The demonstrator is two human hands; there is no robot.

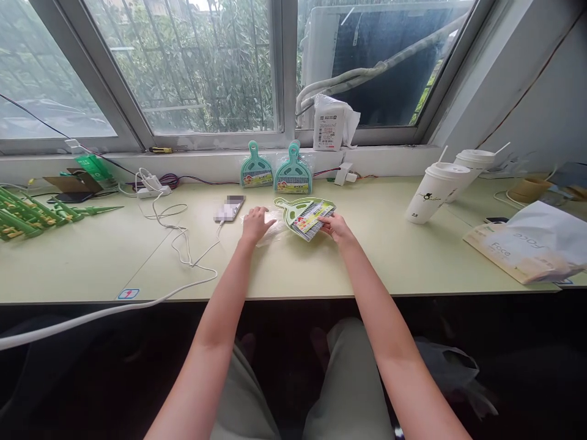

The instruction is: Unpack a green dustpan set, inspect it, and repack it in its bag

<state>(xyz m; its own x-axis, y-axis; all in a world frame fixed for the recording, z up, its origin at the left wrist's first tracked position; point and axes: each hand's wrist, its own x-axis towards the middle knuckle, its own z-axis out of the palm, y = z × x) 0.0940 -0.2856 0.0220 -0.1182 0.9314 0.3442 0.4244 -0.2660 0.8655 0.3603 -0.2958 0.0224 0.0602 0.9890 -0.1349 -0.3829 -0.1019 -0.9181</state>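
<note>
A light green dustpan with a small brush and a printed label [305, 217] is held at its right edge by my right hand [336, 227], thumb on top. My left hand [257, 225] rests over clear plastic wrap [274, 231] left of the dustpan, its thumb spread from the other fingers and nothing gripped. Against the wall at the back stand a teal wrapped dustpan set [256, 168] and, right beside it, more teal dustpans [293, 172] close together.
A phone [230, 208] on a white cable lies left of my left hand. Two white cups [435, 190] with straws and a paper bag [534, 238] are on the right. Green plastic pieces [27, 214] lie far left; a white package [331, 125] stands on the sill.
</note>
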